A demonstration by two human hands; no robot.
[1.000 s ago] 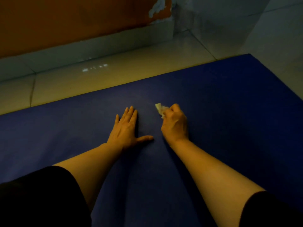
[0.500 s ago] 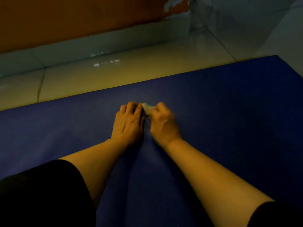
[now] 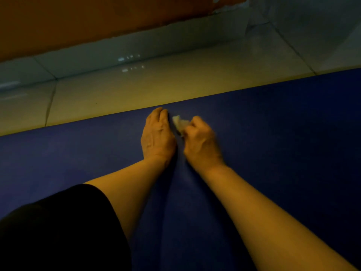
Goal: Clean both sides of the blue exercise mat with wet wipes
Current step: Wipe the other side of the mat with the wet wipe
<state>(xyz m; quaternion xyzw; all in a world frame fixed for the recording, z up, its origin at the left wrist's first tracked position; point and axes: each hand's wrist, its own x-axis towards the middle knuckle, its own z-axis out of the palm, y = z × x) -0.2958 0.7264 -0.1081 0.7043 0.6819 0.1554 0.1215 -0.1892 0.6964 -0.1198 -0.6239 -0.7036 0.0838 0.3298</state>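
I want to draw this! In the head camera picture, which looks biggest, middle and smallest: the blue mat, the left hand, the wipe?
1. blue mat, by far the largest.
2. left hand, resting on the mat.
3. wipe, smallest, partly hidden in the right hand.

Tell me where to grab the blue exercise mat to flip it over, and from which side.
Probably grip the blue exercise mat along its far long edge, coming from the tiled floor side. That edge lies straight and exposed just beyond the left hand. The right hand holds the crumpled white wet wipe, so the left is free.
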